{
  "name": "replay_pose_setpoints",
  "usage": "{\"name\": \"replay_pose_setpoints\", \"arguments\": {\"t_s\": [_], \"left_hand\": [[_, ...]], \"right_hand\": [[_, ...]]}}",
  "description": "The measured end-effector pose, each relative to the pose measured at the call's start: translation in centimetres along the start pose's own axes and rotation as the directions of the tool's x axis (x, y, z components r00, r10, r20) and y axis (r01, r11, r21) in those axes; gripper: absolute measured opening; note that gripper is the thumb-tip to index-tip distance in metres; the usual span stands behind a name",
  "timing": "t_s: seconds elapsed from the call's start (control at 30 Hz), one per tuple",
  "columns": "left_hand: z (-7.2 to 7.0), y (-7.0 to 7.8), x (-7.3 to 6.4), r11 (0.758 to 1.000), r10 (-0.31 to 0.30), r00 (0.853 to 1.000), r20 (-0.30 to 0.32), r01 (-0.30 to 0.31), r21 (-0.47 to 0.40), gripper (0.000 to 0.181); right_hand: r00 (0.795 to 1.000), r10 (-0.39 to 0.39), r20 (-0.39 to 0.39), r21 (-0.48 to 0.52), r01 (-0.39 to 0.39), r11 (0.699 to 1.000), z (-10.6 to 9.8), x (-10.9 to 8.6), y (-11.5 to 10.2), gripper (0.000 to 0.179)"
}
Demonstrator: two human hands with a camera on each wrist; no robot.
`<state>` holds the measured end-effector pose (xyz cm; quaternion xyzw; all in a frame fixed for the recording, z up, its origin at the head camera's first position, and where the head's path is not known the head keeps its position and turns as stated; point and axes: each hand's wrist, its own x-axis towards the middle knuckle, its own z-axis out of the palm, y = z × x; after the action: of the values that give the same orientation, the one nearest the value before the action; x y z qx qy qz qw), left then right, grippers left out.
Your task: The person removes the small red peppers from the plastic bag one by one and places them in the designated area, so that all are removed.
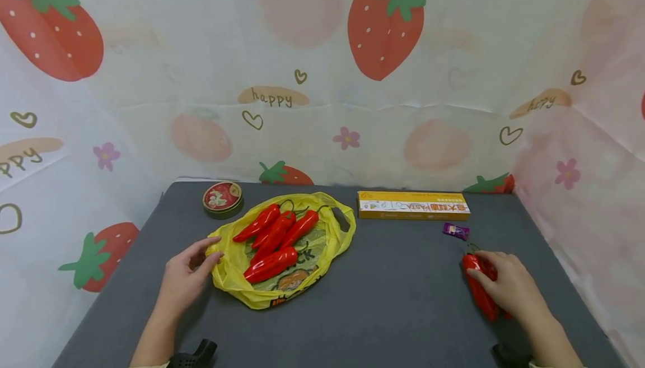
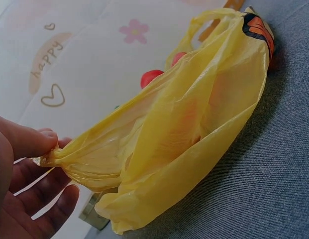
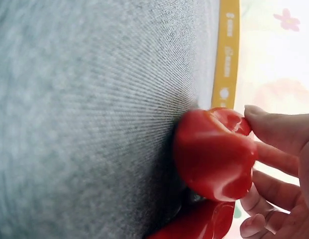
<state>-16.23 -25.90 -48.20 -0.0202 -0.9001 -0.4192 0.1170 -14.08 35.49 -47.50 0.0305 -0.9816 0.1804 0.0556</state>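
Observation:
A yellow plastic bag (image 1: 229, 287) lies spread on the table with several red chili peppers (image 1: 274, 237) on it. My left hand (image 1: 188, 270) pinches the bag's left edge between thumb and fingers; the left wrist view shows the gathered yellow plastic (image 2: 94, 159) in that pinch. Over at the right, my right hand (image 1: 509, 284) holds a red pepper (image 1: 478, 292) by its upper part, thumb on one side and fingers on the other. In the right wrist view this pepper (image 3: 214, 154) is close up, with another red pepper (image 3: 199, 224) beside it, partly hidden.
Behind the bag stands a round red-lidded tin (image 1: 222, 197). A long yellow pasta box (image 1: 413, 205) lies at the table's back edge, and a small purple wrapped packet (image 1: 456, 231) sits in front of it. A strawberry-print cloth (image 1: 322, 65) hangs behind the grey table (image 1: 383, 301).

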Motion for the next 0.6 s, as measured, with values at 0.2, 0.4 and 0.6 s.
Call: {"name": "replay_pose_setpoints", "arguments": {"t_s": [0.2, 0.4, 0.6], "left_hand": [[-0.01, 0.17, -0.05, 1.0, -0.008, 1.0, 0.002, 0.008, 0.018, 0.036], [0.01, 0.21, -0.14, 1.0, -0.016, 1.0, 0.006, 0.015, 0.024, 0.037], [-0.11, 0.27, -0.08, 1.0, -0.007, 1.0, 0.0, 0.007, 0.012, 0.036]], "right_hand": [[1.0, -0.005, -0.023, 0.008, 0.006, 1.0, 0.09, 0.01, -0.06, 0.049], [0.999, -0.002, -0.041, 0.011, 0.003, 1.0, 0.09, 0.0, 0.24, 0.051], [0.994, -0.002, -0.11, 0.131, 0.017, 0.991, -0.03, -0.29, -0.74, 0.048]]}}
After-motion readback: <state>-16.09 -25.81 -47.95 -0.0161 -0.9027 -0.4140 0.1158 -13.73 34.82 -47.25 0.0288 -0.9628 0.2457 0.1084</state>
